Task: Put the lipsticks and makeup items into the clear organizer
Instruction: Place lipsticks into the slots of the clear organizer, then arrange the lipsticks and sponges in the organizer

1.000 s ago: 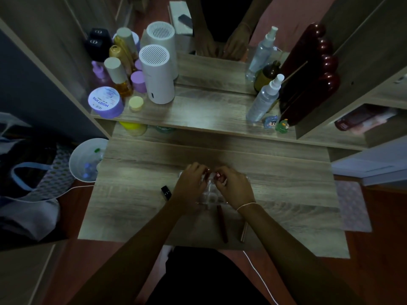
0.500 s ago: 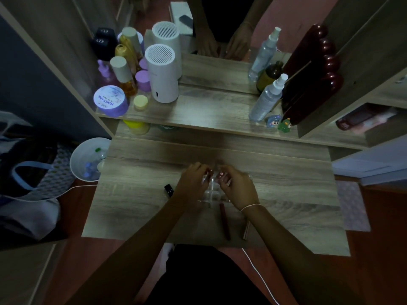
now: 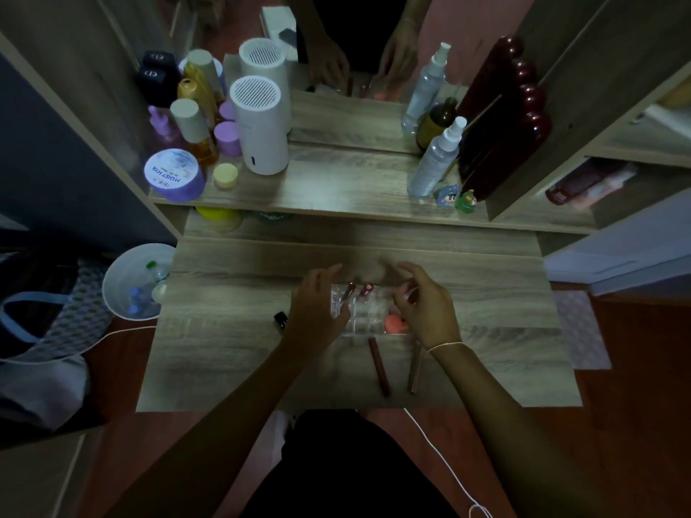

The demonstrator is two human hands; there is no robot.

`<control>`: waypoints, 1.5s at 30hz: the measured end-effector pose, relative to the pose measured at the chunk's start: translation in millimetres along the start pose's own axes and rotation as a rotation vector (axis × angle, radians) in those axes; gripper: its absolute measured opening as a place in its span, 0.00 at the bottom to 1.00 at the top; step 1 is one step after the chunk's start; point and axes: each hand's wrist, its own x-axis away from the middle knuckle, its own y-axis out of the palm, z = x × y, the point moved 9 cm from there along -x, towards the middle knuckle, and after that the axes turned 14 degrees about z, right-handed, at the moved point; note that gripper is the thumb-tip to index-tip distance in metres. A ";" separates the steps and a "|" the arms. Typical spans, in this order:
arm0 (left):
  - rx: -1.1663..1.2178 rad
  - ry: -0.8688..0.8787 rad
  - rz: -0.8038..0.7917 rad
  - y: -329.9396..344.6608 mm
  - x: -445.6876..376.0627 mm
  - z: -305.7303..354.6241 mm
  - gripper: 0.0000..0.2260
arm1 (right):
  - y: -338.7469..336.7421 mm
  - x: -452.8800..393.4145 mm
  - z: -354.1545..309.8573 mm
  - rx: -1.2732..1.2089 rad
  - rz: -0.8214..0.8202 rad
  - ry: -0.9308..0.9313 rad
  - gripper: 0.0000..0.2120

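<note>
The clear organizer (image 3: 368,317) sits mid-table between my hands. Two lipsticks (image 3: 349,291) (image 3: 365,289) stand upright in its far compartments, and a pink sponge (image 3: 394,323) lies in its near right part. My left hand (image 3: 318,308) hovers at the organizer's left edge with fingers spread and nothing in it. Over the right side, my right hand (image 3: 426,308) has its fingers curved apart and looks empty. A dark red tube (image 3: 378,366) and a brownish tube (image 3: 415,368) lie on the table just in front of the organizer. A small black item (image 3: 280,318) lies left of my left hand.
A shelf behind holds bottles, a purple jar (image 3: 174,175), a white cylinder device (image 3: 260,125) and a spray bottle (image 3: 435,158), backed by a mirror. A white bin (image 3: 123,293) stands left of the table. A white cord (image 3: 437,450) hangs off the front edge.
Both hands were closed together over the organizer; now they have spread apart and lifted, leaving two lipsticks standing in it and uncovering the pink sponge.
</note>
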 end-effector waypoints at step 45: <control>-0.155 -0.236 -0.038 48.5 108.6 54.2 0.27 | -63.3 35.1 106.0 -0.124 -0.044 0.361 0.20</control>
